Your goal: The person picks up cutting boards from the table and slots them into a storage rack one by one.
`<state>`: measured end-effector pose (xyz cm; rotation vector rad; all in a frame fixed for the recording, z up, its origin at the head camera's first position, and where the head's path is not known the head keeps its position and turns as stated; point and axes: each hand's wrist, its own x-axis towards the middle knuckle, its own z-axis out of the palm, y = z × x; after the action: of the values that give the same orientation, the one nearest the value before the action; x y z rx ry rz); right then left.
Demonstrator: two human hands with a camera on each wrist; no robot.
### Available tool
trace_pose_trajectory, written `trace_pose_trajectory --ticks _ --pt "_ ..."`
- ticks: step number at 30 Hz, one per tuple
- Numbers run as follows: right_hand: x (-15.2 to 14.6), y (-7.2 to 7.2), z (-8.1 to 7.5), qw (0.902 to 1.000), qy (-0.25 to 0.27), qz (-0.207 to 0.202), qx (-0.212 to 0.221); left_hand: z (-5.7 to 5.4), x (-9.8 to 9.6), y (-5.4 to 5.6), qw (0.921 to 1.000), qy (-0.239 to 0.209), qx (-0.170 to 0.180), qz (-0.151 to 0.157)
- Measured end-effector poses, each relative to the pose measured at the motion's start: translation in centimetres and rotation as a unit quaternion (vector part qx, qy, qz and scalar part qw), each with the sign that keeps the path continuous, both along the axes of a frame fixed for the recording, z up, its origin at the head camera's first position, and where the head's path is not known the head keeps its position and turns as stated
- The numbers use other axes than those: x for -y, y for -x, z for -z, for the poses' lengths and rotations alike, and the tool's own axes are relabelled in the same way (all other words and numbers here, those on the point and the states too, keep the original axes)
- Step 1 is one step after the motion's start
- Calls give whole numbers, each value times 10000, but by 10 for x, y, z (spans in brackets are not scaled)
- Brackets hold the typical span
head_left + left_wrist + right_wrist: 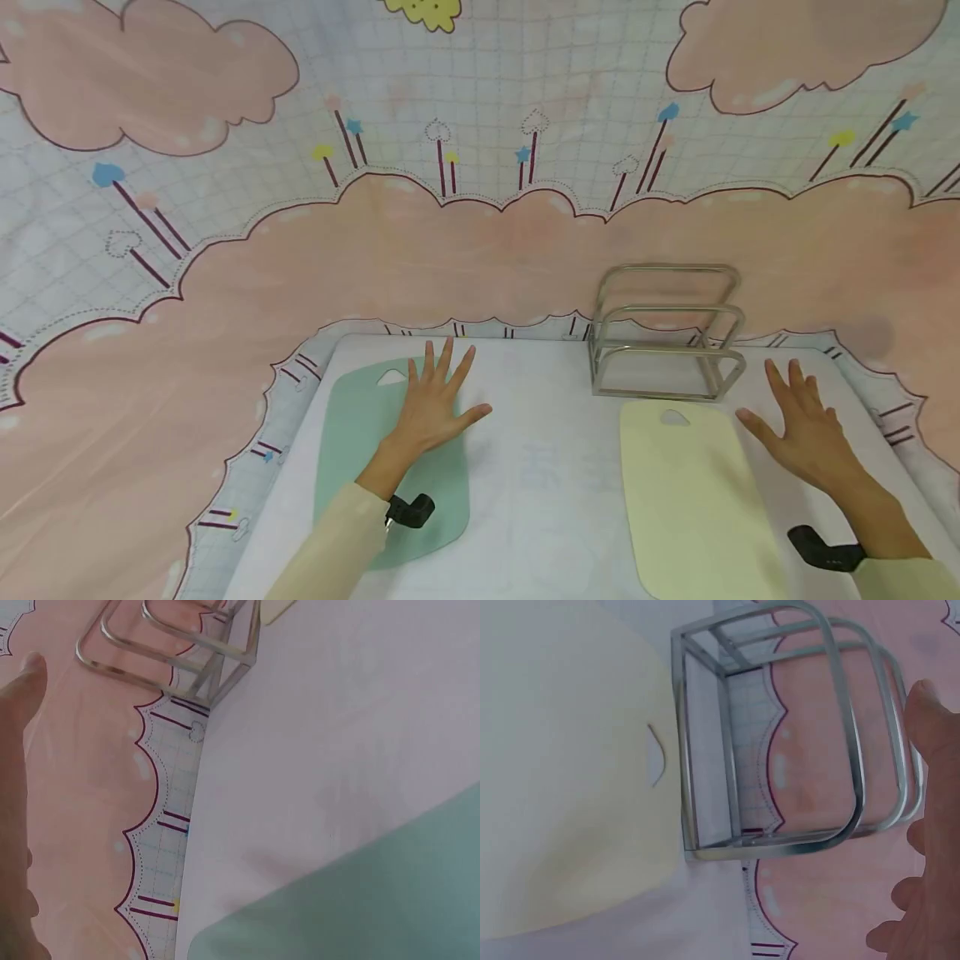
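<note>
My L grip, spread over green board, lower L; R grip, spread beside yellow board, lower R; rack, R of ctr. Boards prob. best pinched at slotted end.

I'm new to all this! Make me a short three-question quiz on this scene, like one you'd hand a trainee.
1. Which hand is over the green board?
2. True or false: the metal rack stands nearer the yellow board than the green one.
3. Count: how many boards show a cut-out hole near one end?

Key:
1. The left hand.
2. True.
3. Two.
</note>
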<state>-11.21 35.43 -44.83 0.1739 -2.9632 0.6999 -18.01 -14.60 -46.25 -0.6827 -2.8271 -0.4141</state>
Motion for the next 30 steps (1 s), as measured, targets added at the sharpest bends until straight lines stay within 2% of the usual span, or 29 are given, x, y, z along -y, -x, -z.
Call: trace_pose_trajectory --ticks 9,17,21,25,30 --pt "-2 10 0 9976 669 -20 -195 -1 -25 8 9975 -650 103 274" --pt "2 12 6 9931 1041 107 -528 6 -62 1 9925 -1030 407 512" --pt "6 15 11 9901 1245 95 -642 11 -76 0 9845 -1586 577 485" --pt "10 18 15 9882 1357 206 -679 13 -86 3 9721 -2151 812 455" --pt "10 18 22 9802 1854 385 -583 18 -106 4 9611 -2563 867 559"
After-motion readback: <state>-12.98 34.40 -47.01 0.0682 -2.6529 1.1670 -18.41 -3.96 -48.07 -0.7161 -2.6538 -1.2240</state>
